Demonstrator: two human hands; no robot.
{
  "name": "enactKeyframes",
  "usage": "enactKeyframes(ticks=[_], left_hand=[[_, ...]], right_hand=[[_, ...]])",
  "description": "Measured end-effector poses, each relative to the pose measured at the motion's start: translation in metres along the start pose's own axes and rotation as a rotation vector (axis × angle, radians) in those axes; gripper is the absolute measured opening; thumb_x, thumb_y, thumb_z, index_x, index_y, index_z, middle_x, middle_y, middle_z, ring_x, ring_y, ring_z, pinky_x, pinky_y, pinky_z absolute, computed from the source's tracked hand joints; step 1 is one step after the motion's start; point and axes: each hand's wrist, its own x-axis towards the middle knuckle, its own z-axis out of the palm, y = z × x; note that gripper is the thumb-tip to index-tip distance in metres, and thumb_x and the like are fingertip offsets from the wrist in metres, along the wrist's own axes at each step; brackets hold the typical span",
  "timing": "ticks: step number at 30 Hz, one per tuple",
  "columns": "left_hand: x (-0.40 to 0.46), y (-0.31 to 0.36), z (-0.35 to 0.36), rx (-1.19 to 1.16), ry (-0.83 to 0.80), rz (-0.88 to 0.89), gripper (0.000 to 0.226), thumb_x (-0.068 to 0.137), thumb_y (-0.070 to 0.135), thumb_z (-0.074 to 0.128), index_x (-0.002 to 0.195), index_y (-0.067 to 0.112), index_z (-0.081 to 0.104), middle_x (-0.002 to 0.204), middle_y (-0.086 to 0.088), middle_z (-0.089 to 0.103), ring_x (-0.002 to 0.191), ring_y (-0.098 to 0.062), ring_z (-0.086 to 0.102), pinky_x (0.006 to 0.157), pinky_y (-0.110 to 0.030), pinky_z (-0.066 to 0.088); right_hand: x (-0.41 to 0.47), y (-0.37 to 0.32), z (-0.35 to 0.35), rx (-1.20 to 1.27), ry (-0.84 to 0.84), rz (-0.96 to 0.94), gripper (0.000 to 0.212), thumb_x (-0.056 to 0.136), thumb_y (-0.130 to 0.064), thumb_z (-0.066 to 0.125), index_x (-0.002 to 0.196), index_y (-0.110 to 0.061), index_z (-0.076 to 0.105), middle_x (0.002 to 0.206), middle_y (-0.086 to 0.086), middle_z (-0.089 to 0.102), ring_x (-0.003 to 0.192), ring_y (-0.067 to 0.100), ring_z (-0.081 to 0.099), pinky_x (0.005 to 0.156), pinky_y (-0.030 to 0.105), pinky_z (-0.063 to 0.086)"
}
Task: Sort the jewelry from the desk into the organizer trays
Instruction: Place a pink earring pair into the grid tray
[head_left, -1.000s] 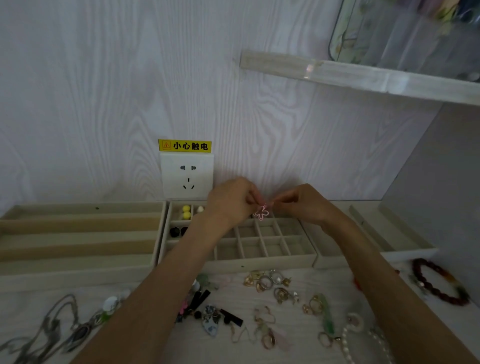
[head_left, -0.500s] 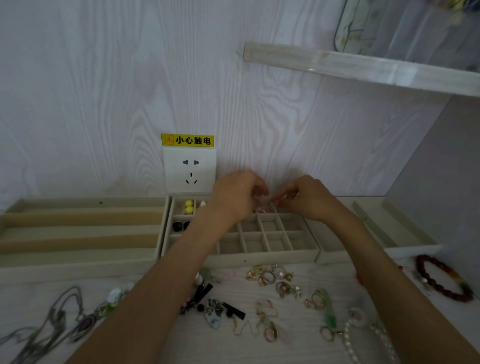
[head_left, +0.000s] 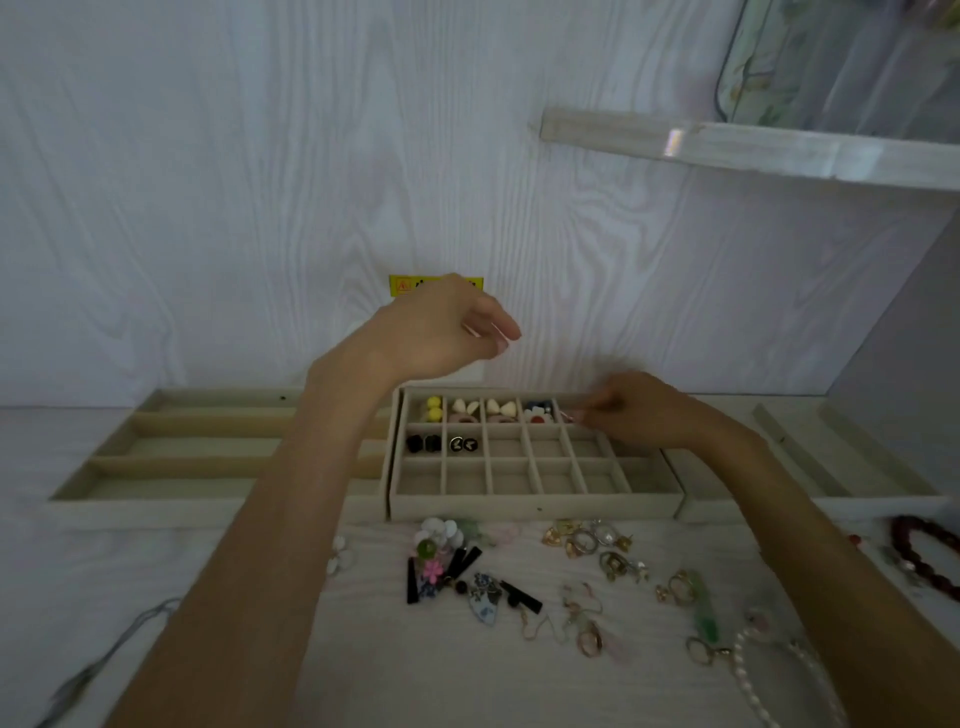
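Now the left hand (head_left: 441, 332) has lifted clear, fingers loosely curled, empty. The right hand (head_left: 631, 415) lowers a small pink item, blurred, into the beige gridded organizer tray (head_left: 535, 501); many loose rings (head_left: 587, 543) await on the white tabletop (head_left: 260, 649).
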Motion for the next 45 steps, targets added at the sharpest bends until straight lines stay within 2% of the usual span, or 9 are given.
enactKeyframes(ticks=[3,7,14,20,25,28,33,36,45], left_hand=[[-0.016,-0.002,-0.001,0.064,-0.030,0.003,0.013,0.087,0.026,0.064,0.089,0.039,0.069,0.100,0.011,0.070,0.097,-0.003,0.062,0.096,-0.037,0.048],[-0.046,-0.009,-0.008,0.114,-0.197,-0.051,0.013,0.088,0.027,0.064,0.098,0.027,0.072,0.098,0.010,0.070,0.093,0.002,0.061,0.096,-0.036,0.048],[-0.065,-0.016,-0.011,0.101,-0.154,-0.060,0.018,0.088,0.031,0.062,0.103,0.028,0.072,0.096,0.016,0.068,0.091,0.003,0.061,0.096,-0.036,0.047],[-0.069,-0.025,-0.003,0.114,-0.149,-0.059,0.013,0.086,0.035,0.063,0.096,0.038,0.071,0.096,0.015,0.069,0.091,0.001,0.062,0.092,-0.035,0.050],[-0.083,-0.023,0.005,0.141,-0.213,-0.032,0.015,0.085,0.024,0.066,0.095,0.034,0.071,0.086,0.019,0.065,0.079,0.008,0.059,0.078,-0.020,0.047],[-0.099,-0.022,0.007,0.183,-0.269,-0.017,0.016,0.084,0.020,0.067,0.095,0.030,0.073,0.082,0.023,0.064,0.068,0.015,0.055,0.070,-0.013,0.044],[-0.122,-0.024,0.016,0.235,-0.286,-0.055,0.020,0.085,0.023,0.066,0.100,0.035,0.072,0.086,0.024,0.060,0.082,0.000,0.059,0.069,-0.020,0.046],[-0.131,-0.026,0.025,0.223,-0.267,0.002,0.026,0.085,0.020,0.064,0.101,0.038,0.072,0.094,0.009,0.067,0.088,-0.014,0.060,0.078,-0.039,0.051],[-0.151,-0.034,0.013,0.446,-0.193,-0.105,0.034,0.090,0.019,0.052,0.113,0.040,0.065,0.118,0.014,0.059,0.111,-0.010,0.052,0.083,-0.027,0.044]], right_hand=[[-0.002,0.001,0.005,0.132,0.048,0.022,0.043,0.083,-0.054,0.057,0.049,-0.029,0.049,0.047,-0.010,0.040,0.048,0.006,0.042,0.057,0.025,0.031],[-0.007,-0.007,0.008,0.157,0.107,0.066,0.019,0.083,-0.048,0.061,0.088,-0.032,0.070,0.059,-0.012,0.054,0.059,0.002,0.048,0.054,0.021,0.032],[-0.005,-0.016,-0.002,0.133,0.167,0.135,0.044,0.087,-0.012,0.058,0.046,-0.018,0.047,0.050,-0.003,0.043,0.050,0.007,0.041,0.050,0.022,0.030],[-0.006,-0.020,0.001,0.049,0.395,0.161,0.009,0.075,-0.028,0.075,0.073,-0.020,0.074,0.069,-0.007,0.063,0.066,0.009,0.057,0.062,0.023,0.043],[-0.020,-0.024,0.005,-0.022,0.494,0.124,0.016,0.077,-0.033,0.073,0.081,-0.018,0.073,0.083,0.001,0.069,0.068,0.010,0.056,0.060,0.023,0.039],[-0.045,-0.046,-0.001,0.039,0.450,0.052,0.015,0.079,-0.037,0.071,0.083,-0.022,0.073,0.070,-0.007,0.063,0.061,0.004,0.053,0.053,0.021,0.037],[-0.098,-0.104,0.032,0.081,0.057,-0.196,0.015,0.079,-0.032,0.071,0.093,-0.029,0.073,0.072,-0.017,0.059,0.065,-0.003,0.054,0.066,0.018,0.046],[-0.104,-0.112,0.056,0.060,0.052,-0.239,0.015,0.080,-0.029,0.070,0.095,-0.032,0.074,0.074,-0.015,0.061,0.062,-0.002,0.052,0.057,0.013,0.039],[-0.102,-0.120,0.059,0.091,0.070,-0.215,0.013,0.084,-0.026,0.067,0.095,-0.027,0.074,0.072,-0.018,0.059,0.064,-0.003,0.053,0.058,0.012,0.038]])
